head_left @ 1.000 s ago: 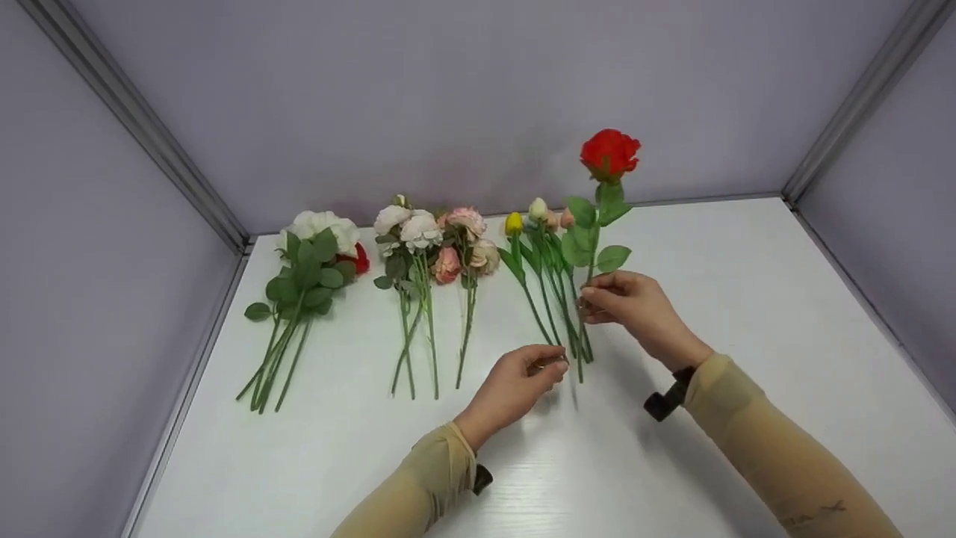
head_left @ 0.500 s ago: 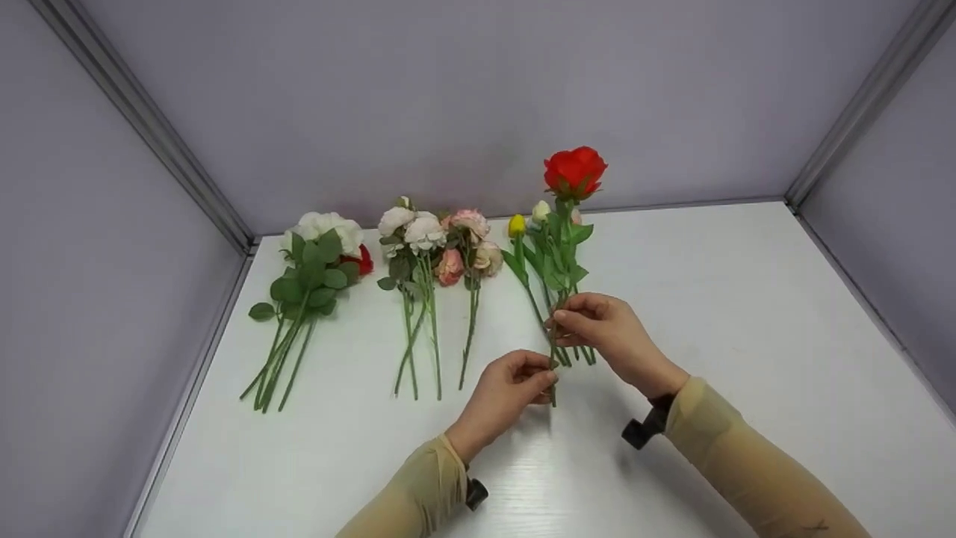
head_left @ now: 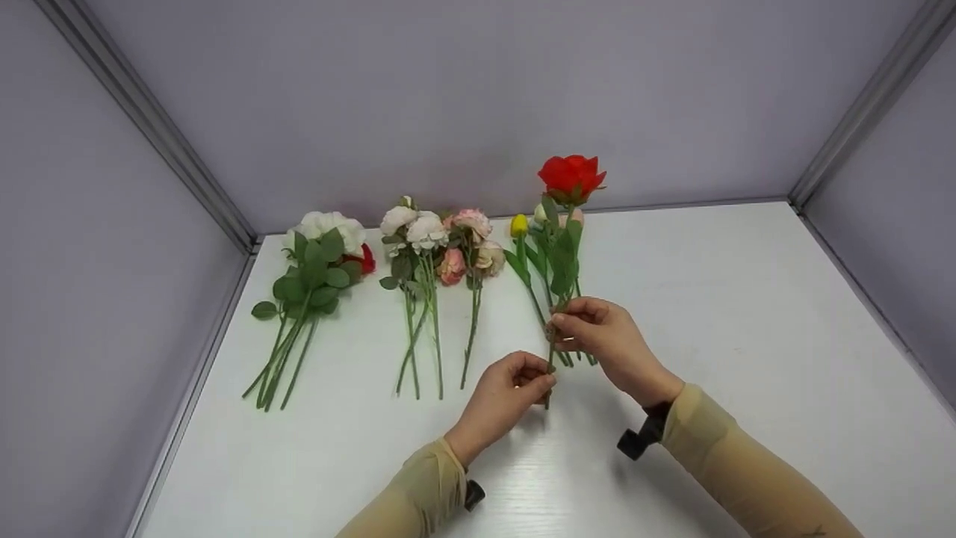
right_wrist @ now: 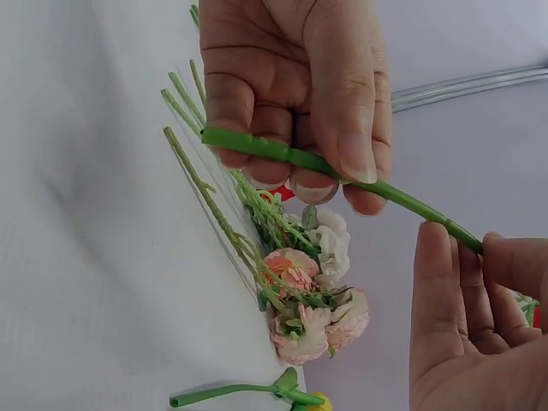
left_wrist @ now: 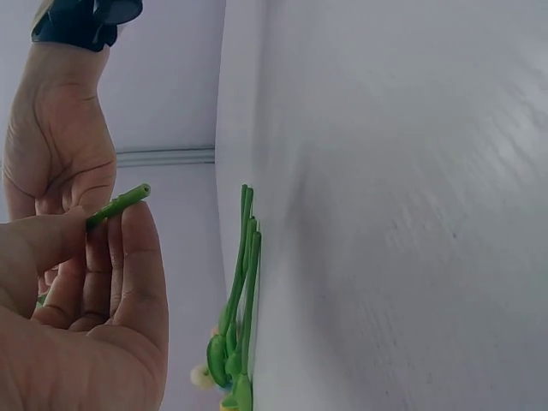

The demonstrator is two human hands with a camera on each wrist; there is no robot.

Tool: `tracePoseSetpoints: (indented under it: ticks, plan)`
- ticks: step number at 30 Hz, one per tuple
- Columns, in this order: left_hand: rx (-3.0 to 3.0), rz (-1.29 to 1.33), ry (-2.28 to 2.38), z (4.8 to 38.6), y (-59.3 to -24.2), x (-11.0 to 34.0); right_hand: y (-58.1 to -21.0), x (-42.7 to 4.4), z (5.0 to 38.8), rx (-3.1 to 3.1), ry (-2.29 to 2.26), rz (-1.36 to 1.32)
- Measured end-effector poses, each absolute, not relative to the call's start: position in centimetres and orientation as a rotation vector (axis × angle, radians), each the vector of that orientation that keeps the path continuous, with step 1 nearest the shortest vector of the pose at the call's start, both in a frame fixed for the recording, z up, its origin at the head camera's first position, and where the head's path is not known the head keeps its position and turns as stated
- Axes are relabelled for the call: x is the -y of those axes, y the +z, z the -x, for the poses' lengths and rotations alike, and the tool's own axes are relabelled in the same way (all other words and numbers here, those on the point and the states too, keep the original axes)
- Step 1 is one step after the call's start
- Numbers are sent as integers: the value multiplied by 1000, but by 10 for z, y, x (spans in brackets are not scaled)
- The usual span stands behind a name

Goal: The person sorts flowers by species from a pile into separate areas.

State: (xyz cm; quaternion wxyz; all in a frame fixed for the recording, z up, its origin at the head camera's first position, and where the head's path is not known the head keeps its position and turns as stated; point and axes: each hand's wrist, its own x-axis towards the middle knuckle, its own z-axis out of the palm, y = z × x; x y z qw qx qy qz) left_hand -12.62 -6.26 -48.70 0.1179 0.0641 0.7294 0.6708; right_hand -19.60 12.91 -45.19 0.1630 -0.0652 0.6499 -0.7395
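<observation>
A red rose [head_left: 572,179] with green leaves stands nearly upright above the table, held by both hands. My right hand [head_left: 609,340] pinches its stem below the leaves. Lower down, near the cut end, my left hand [head_left: 504,396] pinches the same stem between thumb and fingers. In the left wrist view the green stem [left_wrist: 120,205] pokes out past the left fingertips. The right wrist view shows the stem [right_wrist: 411,203] running between the two hands. Behind the rose lie several tulips, a yellow tulip [head_left: 519,226] among them, partly hidden by its leaves.
On the white table [head_left: 732,314], white and pink flowers [head_left: 428,232] lie with stems toward me in the middle. At the left lies a bunch with a white bloom [head_left: 328,228] and a red bloom [head_left: 364,259]. Grey walls [head_left: 478,97] enclose the back and sides.
The right hand has brought the rose left and down toward the left hand. The left hand, holding nothing one second ago, now grips the lower stem. The other flowers lie as before.
</observation>
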Motion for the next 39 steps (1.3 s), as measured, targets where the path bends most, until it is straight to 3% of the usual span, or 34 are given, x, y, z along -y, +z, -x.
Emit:
tracePoseSetpoints:
  ticks: [29, 34, 39]
  plan:
    - [-2223, -120, 1917, 130, -488, 67, -461, -119, 193, -1890, -2021, 109]
    - [-2379, -117, 1818, 130, -485, 88, -462, -103, 195, -1875, -1997, 196]
    - [-2565, -10, 1744, 130, -484, 139, -464, -85, 192, -2031, -1799, 444]
